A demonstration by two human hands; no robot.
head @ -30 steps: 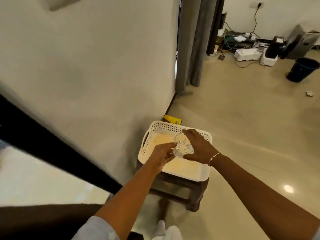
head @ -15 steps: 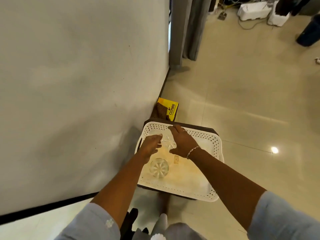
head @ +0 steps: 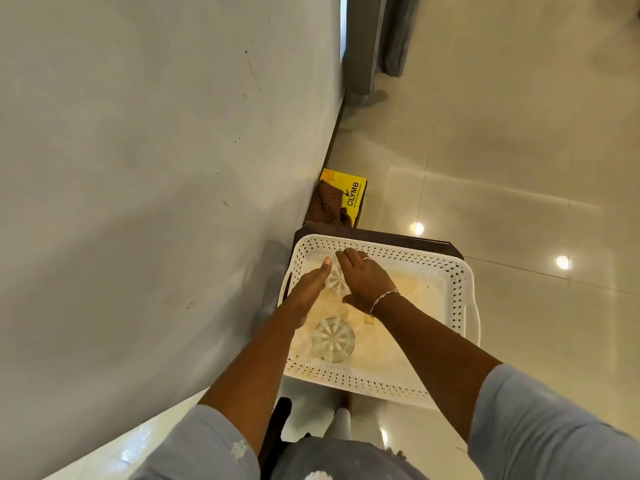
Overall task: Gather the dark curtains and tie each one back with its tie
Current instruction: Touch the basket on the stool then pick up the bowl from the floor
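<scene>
- Both hands are in the basket (head: pixel 420 263), which sits on a stool (head: pixel 408 240) against the wall (head: pixel 156 168).
- Left hand (head: pixel 306 291): fingers straight and pressed together, palm side against the far glass (head: pixel 335 281). It looks like a steadying touch, not a grip.
- Right hand (head: pixel 365 282): reaches over the same glass, fingers together at its far side and thumb spread to its near side, so it brackets the glass and holds it.
- The far glass is at the basket's far-left corner. My guess is it is being seated there, close to the side wall so it cannot tip.
- Near glass (head: pixel 333 339): stands alone by the basket's near edge, apart from both hands.
- Curtains (head: pixel 360 50): hang loose at the far end of the wall, well apart from the hands. No tie shows.
- Judgement: the curtain work is not started, and both hands must be freed first.
- Box (head: pixel 354 195): on the floor just past the stool.
</scene>
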